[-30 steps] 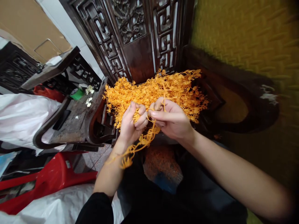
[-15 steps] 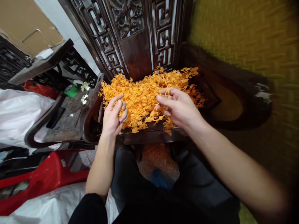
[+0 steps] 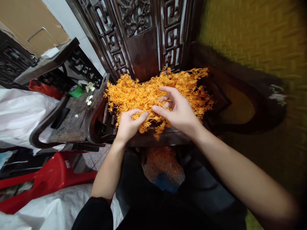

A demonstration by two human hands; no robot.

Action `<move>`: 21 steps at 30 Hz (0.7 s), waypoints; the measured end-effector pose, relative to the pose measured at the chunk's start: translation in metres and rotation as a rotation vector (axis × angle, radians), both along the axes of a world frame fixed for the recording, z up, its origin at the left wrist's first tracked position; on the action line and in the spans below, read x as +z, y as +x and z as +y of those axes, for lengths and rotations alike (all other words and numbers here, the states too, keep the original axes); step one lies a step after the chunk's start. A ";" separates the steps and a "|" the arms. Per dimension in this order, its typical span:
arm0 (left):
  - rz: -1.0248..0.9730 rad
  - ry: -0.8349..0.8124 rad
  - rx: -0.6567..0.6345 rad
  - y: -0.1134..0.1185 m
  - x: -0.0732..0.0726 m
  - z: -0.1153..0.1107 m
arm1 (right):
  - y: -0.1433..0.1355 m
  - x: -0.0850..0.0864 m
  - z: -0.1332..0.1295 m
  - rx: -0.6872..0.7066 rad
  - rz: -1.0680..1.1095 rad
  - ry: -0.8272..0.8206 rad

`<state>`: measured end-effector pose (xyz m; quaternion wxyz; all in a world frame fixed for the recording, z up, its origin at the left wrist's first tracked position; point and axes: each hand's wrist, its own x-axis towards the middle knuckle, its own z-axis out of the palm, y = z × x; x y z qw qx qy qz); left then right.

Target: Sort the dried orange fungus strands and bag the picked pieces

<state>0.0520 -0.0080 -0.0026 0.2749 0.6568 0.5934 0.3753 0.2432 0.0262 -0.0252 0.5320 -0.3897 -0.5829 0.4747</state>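
A heap of orange plastic sprigs (image 3: 136, 95) lies on the seat of a dark carved wooden chair (image 3: 144, 57). My left hand (image 3: 130, 124) is at the front left of the heap, thumb and fingers pinched on an orange sprig. Just right of it, over the middle of the heap, my right hand (image 3: 178, 111) has its thumb and fingers apart, with the thumb pointing toward the left hand. A thin orange stem passes by its fingers, and no firm grip on it shows. Some orange pieces hang at the seat's front edge between the hands.
At left, a second wooden chair (image 3: 69, 127) bears green tape (image 3: 76, 91) and small white flowers (image 3: 89, 100). A red plastic stool (image 3: 51, 172) and white sacks (image 3: 21, 115) are at lower left. Yellow patterned material (image 3: 251, 35) covers the right side.
My left hand has moved right and down onto the sprig. My right hand has shifted slightly left and its fingers have spread. The view has shifted slightly.
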 end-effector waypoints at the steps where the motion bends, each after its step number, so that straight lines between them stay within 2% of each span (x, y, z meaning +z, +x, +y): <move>1: -0.006 0.009 0.028 -0.002 0.000 0.000 | 0.001 -0.001 0.000 0.011 -0.022 0.008; 7: 0.202 0.204 0.215 -0.005 -0.006 0.004 | 0.005 0.003 -0.001 -0.052 -0.253 0.125; 10: 0.253 0.234 0.272 -0.006 -0.009 0.006 | 0.004 0.006 -0.002 -0.048 -0.325 0.173; 17: 0.080 0.238 0.258 -0.005 -0.010 0.009 | 0.004 0.008 -0.002 0.181 -0.468 0.120; 21: -0.086 0.159 0.201 -0.004 -0.010 0.009 | 0.005 0.011 -0.002 0.264 -0.595 0.150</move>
